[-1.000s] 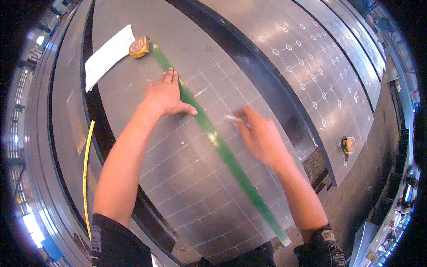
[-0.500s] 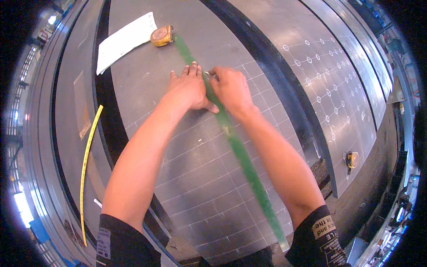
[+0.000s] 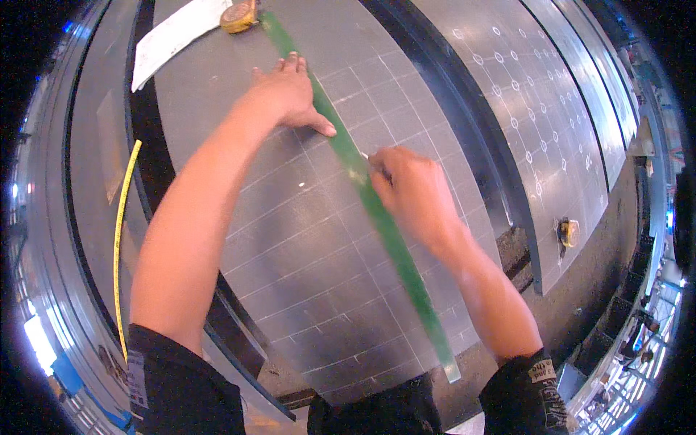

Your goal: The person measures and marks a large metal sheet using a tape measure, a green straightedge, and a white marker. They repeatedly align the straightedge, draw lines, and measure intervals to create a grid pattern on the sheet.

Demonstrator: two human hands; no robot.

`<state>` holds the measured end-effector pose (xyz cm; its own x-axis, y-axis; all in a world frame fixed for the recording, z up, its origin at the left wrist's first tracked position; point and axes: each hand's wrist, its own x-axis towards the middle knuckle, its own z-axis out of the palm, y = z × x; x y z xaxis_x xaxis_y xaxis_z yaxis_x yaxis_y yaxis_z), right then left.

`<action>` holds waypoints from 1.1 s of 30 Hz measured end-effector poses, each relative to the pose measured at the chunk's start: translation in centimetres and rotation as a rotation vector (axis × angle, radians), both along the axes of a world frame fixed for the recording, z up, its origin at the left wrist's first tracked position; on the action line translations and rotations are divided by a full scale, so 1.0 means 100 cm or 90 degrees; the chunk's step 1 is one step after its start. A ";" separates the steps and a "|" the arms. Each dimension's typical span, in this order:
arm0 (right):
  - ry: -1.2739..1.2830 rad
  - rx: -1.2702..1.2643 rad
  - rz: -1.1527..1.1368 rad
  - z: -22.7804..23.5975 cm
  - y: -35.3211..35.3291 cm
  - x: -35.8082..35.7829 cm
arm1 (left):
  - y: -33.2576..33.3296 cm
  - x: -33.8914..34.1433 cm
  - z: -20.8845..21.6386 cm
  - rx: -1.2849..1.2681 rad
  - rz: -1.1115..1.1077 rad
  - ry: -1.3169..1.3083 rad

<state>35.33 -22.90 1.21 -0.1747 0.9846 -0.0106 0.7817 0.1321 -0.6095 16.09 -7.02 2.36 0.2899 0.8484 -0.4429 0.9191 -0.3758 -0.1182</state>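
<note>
A long green straightedge (image 3: pixel 401 254) lies slantwise across a dark steel plate (image 3: pixel 290 268) ruled with a grid of thin white lines. My left hand (image 3: pixel 284 93) presses on it near its far end, fingers spread and the thumb across the green strip. Nearer to me, my right hand (image 3: pixel 413 181) is closed at the right edge of the strip. A small white tip of chalk (image 3: pixel 365 155) pokes out from its pinched fingers and meets that edge. Beyond the chalk, a thin white line follows the edge.
A yellow tape measure (image 3: pixel 238 17) and white paper (image 3: pixel 170 40) lie at the far end. Another tape measure (image 3: pixel 569 233) rests on the right-hand plate (image 3: pixel 573 185), marked with circles. A yellow measuring strip (image 3: pixel 122 232) lies at left. Dark gaps (image 3: pixel 464 123) separate the plates.
My right hand has slid toward me along the straightedge with the chalk. My left hand remains pressed on the strip. The whole view has shifted slightly.
</note>
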 end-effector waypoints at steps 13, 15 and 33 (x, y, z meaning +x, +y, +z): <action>-0.175 -0.253 0.030 0.058 -0.167 0.054 | 0.006 0.008 -0.003 0.004 -0.019 -0.001; -0.265 -0.435 0.094 0.084 -0.183 0.066 | 0.007 0.002 -0.004 0.005 -0.021 0.002; 0.093 -0.596 -0.286 0.028 -0.403 0.134 | -0.011 -0.017 -0.009 0.063 -0.040 -0.236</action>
<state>48.68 -63.22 3.97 0.1438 0.5689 -0.8097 0.5529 -0.7248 -0.4111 14.37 -8.11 1.49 0.4683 0.8571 -0.2146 0.8815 -0.4366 0.1797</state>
